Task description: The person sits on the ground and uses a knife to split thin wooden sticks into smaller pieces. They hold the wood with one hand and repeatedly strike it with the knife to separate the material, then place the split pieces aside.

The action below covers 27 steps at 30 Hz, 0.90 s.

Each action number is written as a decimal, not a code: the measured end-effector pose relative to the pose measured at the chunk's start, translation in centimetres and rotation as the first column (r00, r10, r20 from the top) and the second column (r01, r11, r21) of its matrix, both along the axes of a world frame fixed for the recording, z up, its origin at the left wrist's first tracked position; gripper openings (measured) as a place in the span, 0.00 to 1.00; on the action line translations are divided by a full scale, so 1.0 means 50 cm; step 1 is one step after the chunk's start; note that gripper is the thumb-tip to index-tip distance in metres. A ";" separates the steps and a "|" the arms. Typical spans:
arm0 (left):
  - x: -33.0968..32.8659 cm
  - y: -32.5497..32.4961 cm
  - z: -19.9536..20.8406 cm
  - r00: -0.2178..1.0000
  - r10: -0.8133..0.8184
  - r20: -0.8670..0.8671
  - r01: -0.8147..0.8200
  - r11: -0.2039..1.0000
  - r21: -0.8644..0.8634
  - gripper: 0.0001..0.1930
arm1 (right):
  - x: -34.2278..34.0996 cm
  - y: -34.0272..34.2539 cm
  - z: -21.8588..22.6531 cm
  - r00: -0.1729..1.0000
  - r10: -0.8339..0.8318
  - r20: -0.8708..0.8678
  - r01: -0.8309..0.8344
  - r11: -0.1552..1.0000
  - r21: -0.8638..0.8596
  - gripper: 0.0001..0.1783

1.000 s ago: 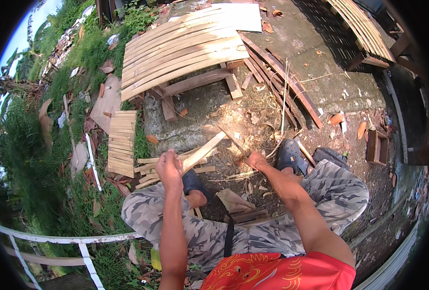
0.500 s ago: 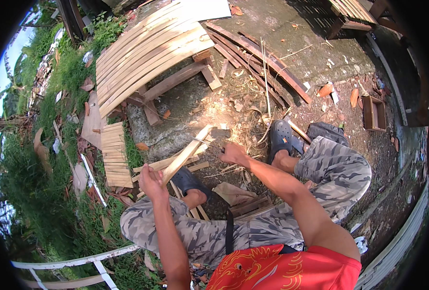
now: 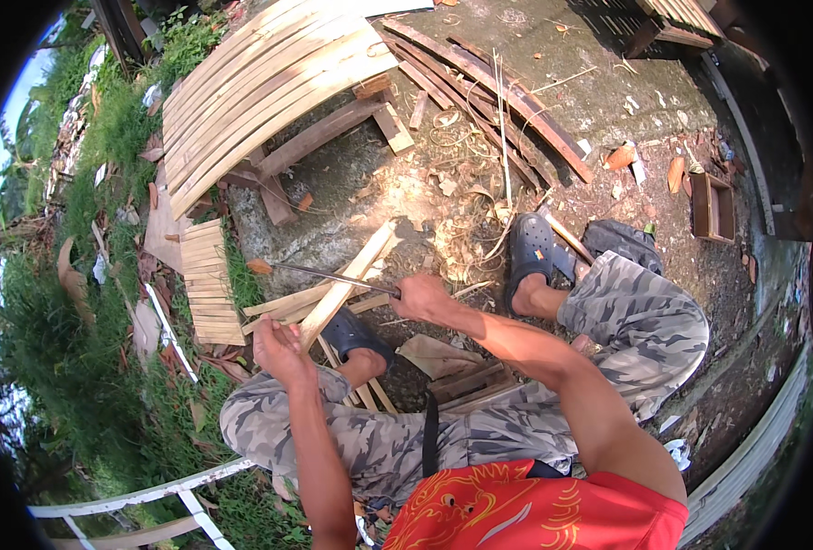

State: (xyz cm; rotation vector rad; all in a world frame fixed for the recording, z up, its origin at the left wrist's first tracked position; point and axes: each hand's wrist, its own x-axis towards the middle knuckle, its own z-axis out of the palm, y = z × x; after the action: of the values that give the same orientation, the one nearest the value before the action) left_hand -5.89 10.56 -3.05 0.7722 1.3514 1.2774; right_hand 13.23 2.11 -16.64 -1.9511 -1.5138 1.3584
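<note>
My left hand (image 3: 283, 350) is closed around the lower end of a pale, split bamboo or wood slat (image 3: 344, 284), which slants up and away from me. My right hand (image 3: 425, 300) grips the dark handle of a long, thin-bladed knife (image 3: 329, 275). Its blade lies across the slat near the middle and points left. The cutting edge's contact with the slat is hard to make out. Beneath both hands, more pale strips (image 3: 289, 301) lie on the ground by my left clog (image 3: 356, 335).
A slatted bench (image 3: 278, 92) stands ahead to the left, with a small slatted panel (image 3: 212, 284) below it. Dark planks (image 3: 507, 101) lie beyond my feet, among shavings (image 3: 461, 229). A small wooden box (image 3: 713, 207) sits at right. Grass (image 3: 86, 339) borders the left side.
My right hand has moved left and slightly down, bringing the knife blade further across the slat to the left. My left hand keeps its hold, shifting slightly. The view has tilted a little.
</note>
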 end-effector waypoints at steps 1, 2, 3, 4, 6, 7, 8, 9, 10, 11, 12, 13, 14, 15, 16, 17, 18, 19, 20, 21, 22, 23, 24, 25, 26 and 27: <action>0.000 0.002 0.000 0.999 0.008 0.042 -0.010 1.000 0.030 0.14 | -0.002 0.000 0.005 0.999 0.034 -0.018 -0.033 0.997 0.064 0.19; 0.001 0.002 -0.001 1.000 -0.008 0.016 0.008 1.000 0.017 0.14 | -0.004 -0.004 0.010 0.990 0.109 -0.086 -0.097 0.986 0.132 0.18; 0.001 0.001 -0.001 1.000 -0.010 0.000 0.010 1.000 -0.004 0.14 | 0.000 -0.002 0.012 0.998 0.059 0.009 -0.060 0.993 0.104 0.18; 0.005 -0.002 -0.002 1.000 -0.018 -0.007 0.018 1.000 0.003 0.14 | 0.007 -0.002 0.013 0.997 0.057 0.044 -0.061 0.994 0.094 0.18; 0.011 -0.015 -0.003 0.998 -0.056 -0.029 0.057 0.998 0.028 0.15 | 0.026 -0.001 0.008 0.999 -0.038 0.030 0.039 0.998 -0.044 0.18; 0.014 -0.021 -0.002 0.998 -0.050 -0.035 0.051 0.998 0.023 0.15 | 0.033 0.002 0.005 0.978 -0.135 0.161 0.172 0.955 -0.243 0.19; 0.019 -0.021 -0.002 0.999 -0.041 -0.035 0.042 0.999 0.029 0.15 | 0.035 -0.003 0.002 0.991 -0.093 0.099 0.111 0.972 -0.206 0.19; 0.021 -0.024 0.001 0.999 -0.030 -0.022 0.031 0.999 0.011 0.15 | 0.034 -0.004 0.000 0.975 -0.123 0.184 0.153 0.975 -0.159 0.19; 0.023 -0.019 0.003 1.000 0.010 -0.013 -0.009 0.999 0.044 0.15 | 0.029 -0.010 -0.002 0.995 -0.060 0.075 0.066 0.995 -0.078 0.19; 0.026 -0.019 0.007 0.999 0.032 -0.024 -0.032 0.999 0.003 0.15 | 0.021 -0.013 -0.003 0.998 -0.035 0.053 0.034 0.999 0.018 0.19; 0.029 -0.014 0.010 1.000 0.026 -0.010 -0.026 1.000 -0.005 0.15 | 0.013 -0.015 -0.004 0.999 0.043 -0.032 -0.039 0.991 0.124 0.19; 0.031 -0.011 0.014 1.000 0.014 0.016 -0.014 1.000 0.005 0.15 | 0.006 -0.017 -0.004 0.999 0.024 0.039 -0.029 0.991 0.133 0.19; 0.035 -0.011 0.016 1.000 0.010 0.014 -0.010 1.000 0.016 0.15 | 0.006 -0.013 -0.006 0.997 0.077 0.008 -0.078 0.982 0.173 0.19; 0.038 -0.011 0.019 1.000 0.012 -0.021 -0.012 1.000 0.000 0.16 | 0.001 -0.015 -0.007 0.988 0.150 -0.048 -0.134 0.961 0.243 0.19; 0.041 -0.012 0.021 0.999 0.014 -0.037 -0.015 1.000 -0.009 0.16 | 0.011 -0.007 -0.014 0.998 0.064 0.020 -0.066 0.986 0.150 0.18; 0.042 -0.012 0.023 0.999 0.022 -0.043 -0.024 0.999 -0.044 0.16 | 0.018 -0.005 -0.020 0.996 -0.032 0.084 0.032 0.999 0.003 0.18; 0.043 -0.013 0.023 0.999 -0.014 -0.035 0.011 0.997 -0.073 0.16 | 0.027 -0.003 -0.028 0.989 -0.108 0.098 0.117 0.989 -0.091 0.17; 0.045 -0.012 0.024 0.999 0.009 -0.033 -0.009 1.000 -0.010 0.16 | 0.042 0.001 -0.036 0.957 -0.226 0.180 0.255 0.954 -0.160 0.17; 0.043 -0.010 0.026 0.999 0.030 -0.033 -0.031 0.999 -0.012 0.16 | 0.037 -0.003 -0.043 0.981 -0.168 0.100 0.182 0.972 -0.148 0.17; 0.041 -0.011 0.025 0.997 0.078 -0.014 -0.078 0.997 -0.003 0.16 | 0.038 -0.008 -0.050 0.985 -0.137 0.103 0.149 0.981 -0.125 0.17; 0.037 -0.009 0.023 0.996 0.086 -0.018 -0.086 0.996 0.000 0.15 | 0.037 -0.013 -0.058 0.992 -0.085 0.093 0.096 0.988 -0.119 0.16; 0.035 -0.008 0.021 0.998 0.054 -0.022 -0.055 0.998 -0.027 0.15 | 0.035 -0.018 -0.063 0.993 -0.054 0.101 0.053 0.999 0.010 0.17; 0.031 -0.008 0.019 1.000 0.017 -0.021 -0.018 0.999 -0.028 0.15 | 0.036 -0.019 -0.068 0.997 0.006 0.074 -0.015 0.993 0.117 0.18; 0.028 -0.007 0.017 0.999 -0.040 -0.004 0.040 0.999 -0.017 0.14 | 0.032 -0.021 -0.070 0.994 0.108 -0.007 -0.103 0.962 0.251 0.19; 0.025 -0.007 0.015 0.999 -0.032 -0.026 0.031 0.999 -0.032 0.14 | 0.037 -0.020 -0.073 0.996 0.080 0.048 -0.088 0.978 0.187 0.19; 0.021 -0.011 0.013 0.999 -0.043 -0.028 0.041 0.998 -0.041 0.14 | 0.039 -0.018 -0.073 0.995 -0.083 0.055 0.082 0.997 0.007 0.19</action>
State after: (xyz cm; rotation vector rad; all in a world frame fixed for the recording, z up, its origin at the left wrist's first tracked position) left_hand -4.86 10.03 -2.39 0.7894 1.3731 1.2065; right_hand 15.17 1.20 -20.32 -2.0401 -1.4422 1.2756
